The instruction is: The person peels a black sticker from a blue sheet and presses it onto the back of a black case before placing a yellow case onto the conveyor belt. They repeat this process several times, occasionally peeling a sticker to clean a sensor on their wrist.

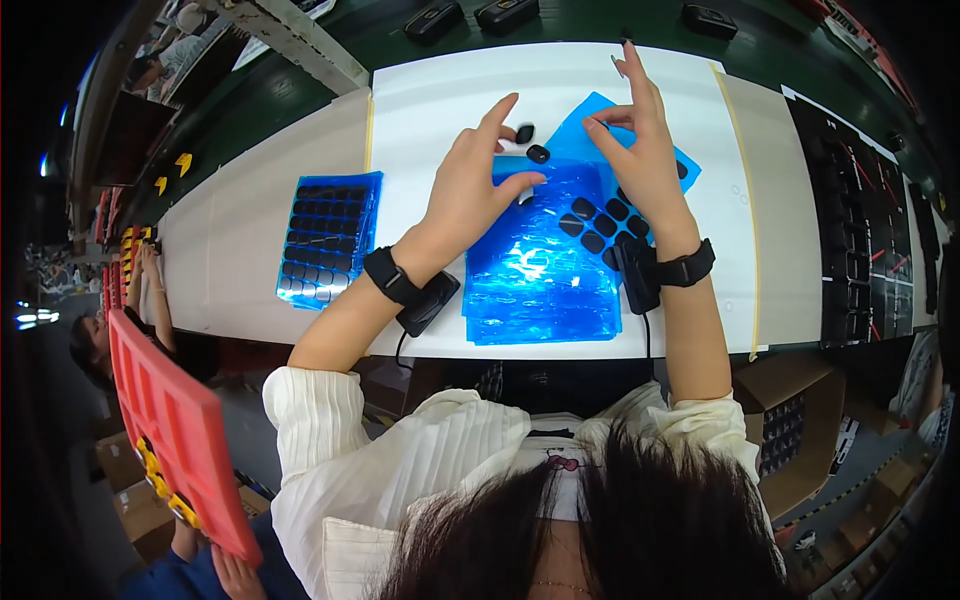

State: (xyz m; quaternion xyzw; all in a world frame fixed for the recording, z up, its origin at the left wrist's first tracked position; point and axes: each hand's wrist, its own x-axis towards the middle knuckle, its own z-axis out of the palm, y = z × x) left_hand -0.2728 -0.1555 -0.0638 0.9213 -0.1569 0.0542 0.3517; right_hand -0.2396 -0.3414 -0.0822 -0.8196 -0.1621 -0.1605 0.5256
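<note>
My left hand (465, 190) is open, its forefinger and thumb spread apart. Beside its fingers are two small black rounded pieces (538, 154), with something white by them that I cannot make out. My right hand (645, 150) has its upper fingers stretched out, and a gap shows between thumb and forefinger. Under it lies a tilted blue film sheet (580, 125) bearing black rounded-square pads (592, 242), partly hidden by the hand and wrist. A stack of shiny blue film (540, 300) lies below both hands. Each wrist wears a black strap with a small box.
To the left rests a stack of blue sheets (330, 235) with rows of black pads. Black cases (507, 14) stand along the far edge. A black panel (860, 230) lies at the right. A person at the left holds a red tray (180, 420); a cardboard box (800, 420) stands at lower right.
</note>
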